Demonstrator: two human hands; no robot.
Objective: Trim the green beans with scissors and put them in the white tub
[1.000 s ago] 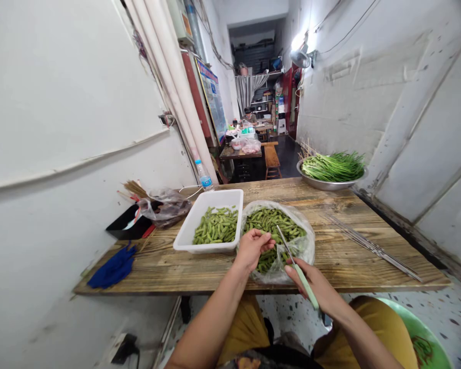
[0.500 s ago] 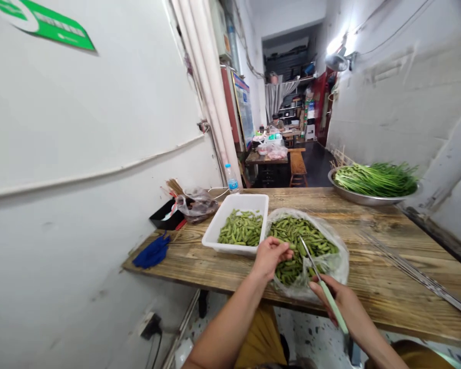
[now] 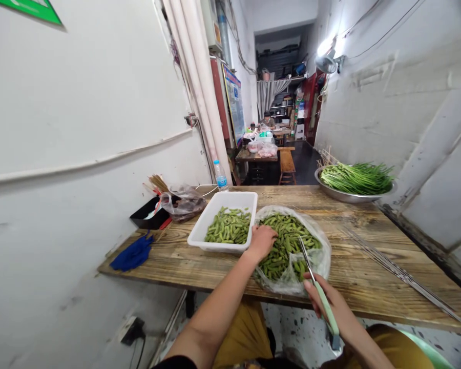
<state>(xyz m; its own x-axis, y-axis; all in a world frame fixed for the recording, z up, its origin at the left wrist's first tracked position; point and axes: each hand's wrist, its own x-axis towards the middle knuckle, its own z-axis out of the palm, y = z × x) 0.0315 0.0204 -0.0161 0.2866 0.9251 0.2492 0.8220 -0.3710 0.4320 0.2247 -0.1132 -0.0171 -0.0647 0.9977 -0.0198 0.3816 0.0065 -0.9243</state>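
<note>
Since half a second ago, the left hand [image 3: 262, 241] has shifted away from the tool and reached to the left side of the clear plastic bag [image 3: 324, 261] on the brown wooden counter [image 3: 211, 269]. Its grip is curled over the slender green pods [image 3: 276, 262] heaped inside; whether it pinches one, I cannot tell. The right hand [image 3: 340, 307] closes around the pale green handle of a metal-bladed tool [image 3: 326, 306], blade pointing up over the plump pods. Knuckles hide the left fingertips; the tool's lower end is hard to make out.
</note>
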